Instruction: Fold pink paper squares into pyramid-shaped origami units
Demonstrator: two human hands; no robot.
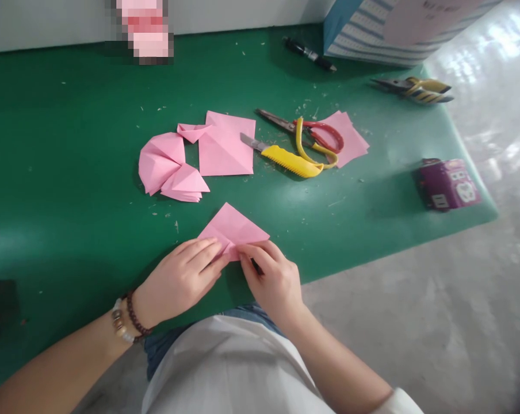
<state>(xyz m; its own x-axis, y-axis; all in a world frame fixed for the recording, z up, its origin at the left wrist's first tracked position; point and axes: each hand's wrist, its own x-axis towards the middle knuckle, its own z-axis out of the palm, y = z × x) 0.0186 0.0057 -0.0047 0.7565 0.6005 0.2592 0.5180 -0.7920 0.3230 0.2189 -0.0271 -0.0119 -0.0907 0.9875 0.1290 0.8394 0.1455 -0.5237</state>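
A pink paper sheet point(236, 223) with creases lies near the table's front edge, one corner pointing away from me. My left hand point(184, 276) presses on its left side, fingers together over the paper. On the near right side, my right hand point(272, 276) pinches the paper's edge between thumb and fingers. The near part of the sheet is partly hidden under my fingers. Beyond it sit a pink square sheet point(229, 149), a small folded piece point(192, 132) touching that square, and a fanned group of folded pink pieces point(163, 164) to the left.
On the green table point(91, 230) lie a yellow cutter point(290, 161), scissors point(303, 129) partly over pink sheets point(350, 141), a pen point(309, 54), pliers point(415, 89) and a purple box point(450, 184). A striped box point(372, 31) stands at the back right.
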